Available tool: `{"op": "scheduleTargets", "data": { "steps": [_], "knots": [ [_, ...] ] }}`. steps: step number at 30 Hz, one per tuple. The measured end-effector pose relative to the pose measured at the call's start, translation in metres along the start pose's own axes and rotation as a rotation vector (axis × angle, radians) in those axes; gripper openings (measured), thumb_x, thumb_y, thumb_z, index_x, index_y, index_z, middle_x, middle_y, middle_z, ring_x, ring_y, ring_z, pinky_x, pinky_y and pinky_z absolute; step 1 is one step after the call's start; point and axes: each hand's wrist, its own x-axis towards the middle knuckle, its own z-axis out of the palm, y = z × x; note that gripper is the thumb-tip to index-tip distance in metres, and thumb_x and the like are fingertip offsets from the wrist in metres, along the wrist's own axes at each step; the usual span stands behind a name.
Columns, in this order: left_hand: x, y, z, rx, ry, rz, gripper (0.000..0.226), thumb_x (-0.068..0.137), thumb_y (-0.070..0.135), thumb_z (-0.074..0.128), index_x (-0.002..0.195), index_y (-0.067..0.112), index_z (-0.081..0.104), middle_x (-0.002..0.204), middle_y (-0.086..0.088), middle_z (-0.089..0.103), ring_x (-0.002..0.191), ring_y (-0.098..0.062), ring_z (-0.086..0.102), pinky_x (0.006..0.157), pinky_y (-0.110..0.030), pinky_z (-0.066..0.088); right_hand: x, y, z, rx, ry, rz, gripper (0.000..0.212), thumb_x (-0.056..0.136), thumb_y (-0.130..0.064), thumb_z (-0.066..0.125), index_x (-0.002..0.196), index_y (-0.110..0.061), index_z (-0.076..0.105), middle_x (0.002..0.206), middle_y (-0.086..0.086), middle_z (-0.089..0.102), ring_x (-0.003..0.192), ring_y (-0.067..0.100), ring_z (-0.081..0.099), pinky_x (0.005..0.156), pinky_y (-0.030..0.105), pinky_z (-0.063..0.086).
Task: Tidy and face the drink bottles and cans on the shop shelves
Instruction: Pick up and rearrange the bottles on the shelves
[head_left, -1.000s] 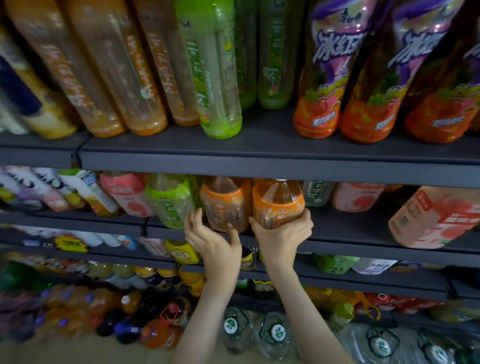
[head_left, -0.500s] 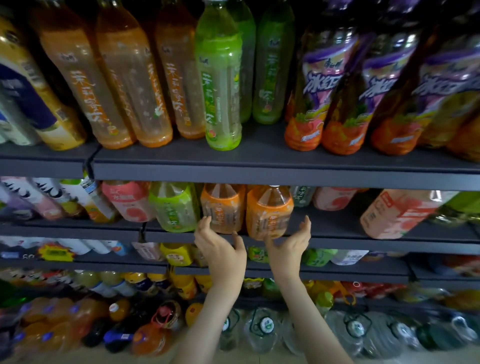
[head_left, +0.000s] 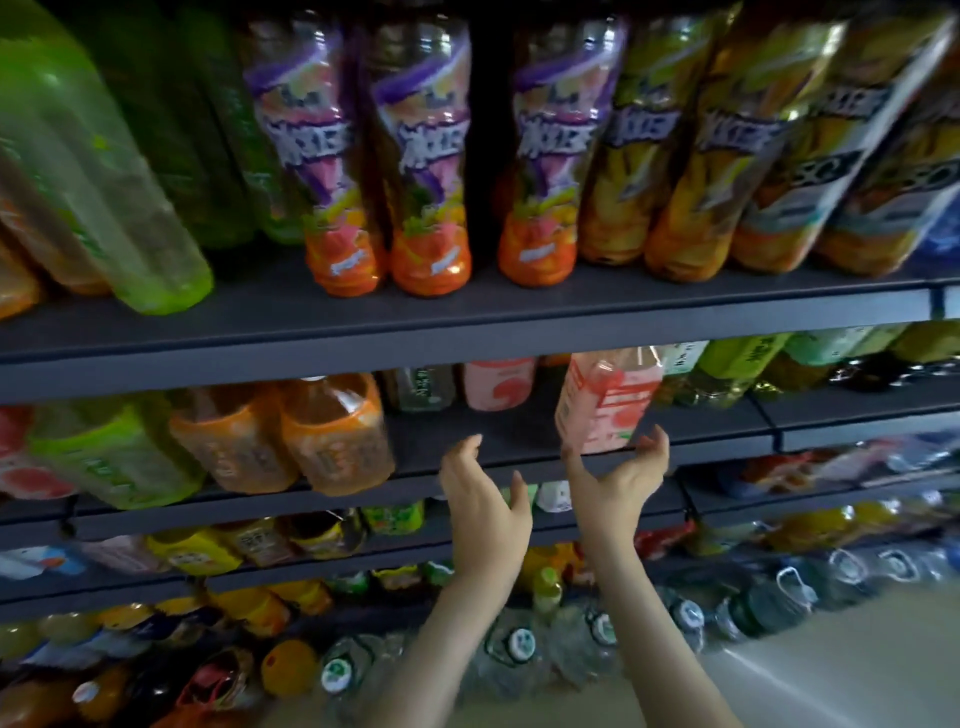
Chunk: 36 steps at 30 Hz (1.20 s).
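Both hands are hovering before the second shelf with fingers loosely spread and gripping nothing: my left hand is hanging in front of the bare gap in the row, and my right hand is cupping just under the base of the pink bottle, though I cannot tell whether it is touching. That bottle is standing near the shelf's front edge, well apart from the two orange bottles sitting side by side to its left.
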Motion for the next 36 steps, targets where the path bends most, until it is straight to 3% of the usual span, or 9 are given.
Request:
{"op": "scheduleTargets", "data": {
  "steps": [4, 7, 12, 16, 20, 25, 28, 30, 36],
  "knots": [
    [0.003, 0.021, 0.045, -0.114, -0.067, -0.018, 0.05, 0.088, 0.016, 0.062, 0.132, 0.008, 0.039, 0.127, -0.002, 0.043, 0.121, -0.015, 0.044, 0.092, -0.011, 0.029, 0.049, 0.017, -0.019, 0.013, -0.143, -0.015, 0.104, 0.069, -0.023, 0.082, 0.147, -0.007, 0.014, 0.148, 0.012, 0.025, 0.138, 0.024, 0.021, 0.112, 0.039, 0.026],
    [0.01, 0.032, 0.068, -0.177, -0.116, -0.025, 0.054, 0.091, 0.021, 0.059, 0.139, 0.014, 0.036, 0.134, 0.001, 0.045, 0.122, -0.01, 0.045, 0.093, -0.011, 0.032, 0.078, 0.026, -0.025, 0.106, -0.354, -0.048, 0.099, 0.064, -0.03, 0.084, 0.142, -0.012, 0.025, 0.137, 0.003, 0.04, 0.127, 0.018, 0.04, 0.104, 0.037, 0.041],
    [0.023, 0.029, 0.093, -0.206, -0.146, 0.019, 0.053, 0.094, 0.026, 0.053, 0.143, 0.015, 0.035, 0.14, -0.001, 0.048, 0.126, -0.012, 0.048, 0.104, -0.023, 0.04, 0.101, 0.032, -0.023, 0.189, -0.581, -0.087, 0.082, 0.073, -0.017, 0.08, 0.136, -0.022, 0.028, 0.12, -0.012, 0.052, 0.108, -0.005, 0.053, 0.082, 0.014, 0.049],
    [0.026, 0.032, 0.104, -0.199, -0.134, 0.038, 0.055, 0.095, 0.03, 0.051, 0.145, 0.02, 0.03, 0.131, 0.001, 0.056, 0.114, -0.012, 0.056, 0.082, 0.004, 0.035, 0.1, 0.038, -0.02, 0.095, -0.461, -0.13, 0.064, 0.077, -0.022, 0.075, 0.131, -0.023, 0.04, 0.111, -0.01, 0.06, 0.1, 0.009, 0.06, 0.079, 0.025, 0.048],
    [0.023, 0.024, 0.108, -0.19, -0.015, 0.061, 0.051, 0.093, 0.039, 0.051, 0.14, 0.024, 0.039, 0.106, 0.001, 0.069, 0.09, -0.016, 0.067, 0.064, -0.004, 0.043, 0.089, 0.047, -0.022, 0.109, -0.409, -0.178, 0.058, 0.079, -0.028, 0.074, 0.129, -0.027, 0.045, 0.1, -0.017, 0.065, 0.09, 0.002, 0.063, 0.08, 0.026, 0.052],
    [0.018, -0.003, 0.098, -0.133, 0.086, 0.139, 0.054, 0.084, 0.053, 0.049, 0.126, 0.019, 0.056, 0.088, -0.001, 0.072, 0.076, -0.018, 0.069, 0.063, -0.034, 0.056, 0.069, 0.053, -0.016, 0.128, -0.411, -0.241, 0.06, 0.08, -0.027, 0.072, 0.133, -0.029, 0.045, 0.1, -0.017, 0.067, 0.089, 0.0, 0.064, 0.08, 0.023, 0.054],
    [0.022, -0.021, 0.078, -0.062, 0.153, 0.198, 0.041, 0.085, 0.045, 0.055, 0.111, 0.014, 0.064, 0.075, 0.004, 0.07, 0.063, -0.009, 0.065, 0.051, -0.02, 0.049, 0.05, 0.048, -0.001, 0.139, -0.438, -0.279, 0.057, 0.082, -0.023, 0.071, 0.132, -0.031, 0.046, 0.097, -0.018, 0.067, 0.087, -0.002, 0.064, 0.078, 0.02, 0.054],
    [0.03, -0.033, 0.063, -0.031, 0.183, 0.223, 0.033, 0.086, 0.036, 0.062, 0.113, 0.017, 0.064, 0.081, 0.006, 0.071, 0.067, -0.005, 0.065, 0.055, -0.015, 0.05, 0.041, 0.044, 0.012, 0.136, -0.462, -0.308, 0.057, 0.083, -0.021, 0.069, 0.134, -0.031, 0.044, 0.097, -0.016, 0.067, 0.088, 0.001, 0.064, 0.081, 0.027, 0.055],
    [0.04, -0.055, 0.044, -0.045, 0.224, 0.148, 0.043, 0.089, 0.031, 0.058, 0.13, 0.018, 0.055, 0.095, 0.004, 0.071, 0.08, -0.009, 0.067, 0.065, -0.026, 0.057, 0.027, 0.025, 0.045, 0.08, -0.495, -0.314, 0.063, 0.085, -0.023, 0.066, 0.14, -0.031, 0.036, 0.109, -0.007, 0.066, 0.099, 0.013, 0.063, 0.088, 0.033, 0.052]
  ]
}}
